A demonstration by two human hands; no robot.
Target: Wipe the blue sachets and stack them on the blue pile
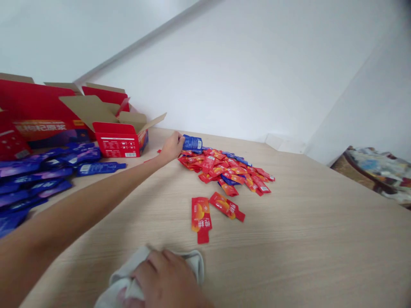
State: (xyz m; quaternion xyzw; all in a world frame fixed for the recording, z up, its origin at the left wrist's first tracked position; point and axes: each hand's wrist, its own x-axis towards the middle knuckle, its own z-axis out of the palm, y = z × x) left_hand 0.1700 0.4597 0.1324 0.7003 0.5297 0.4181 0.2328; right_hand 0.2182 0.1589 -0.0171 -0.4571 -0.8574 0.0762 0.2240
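My left hand (171, 147) is stretched far out across the wooden table (305, 239) and is closed on a blue sachet (193, 143) at the far end of a heap of red and blue sachets (229, 171). Close to me, my right hand (167, 280) rests on a white cloth (192, 263), fingers curled over it. Two red sachets (201, 218) lie apart from the heap, between it and the cloth.
A spread of blue sachets (48, 171) covers the table's left side. Behind them stand open red cardboard boxes (120, 139). White walls close off the back. At the far right, off the table, is a patterned surface (379, 171).
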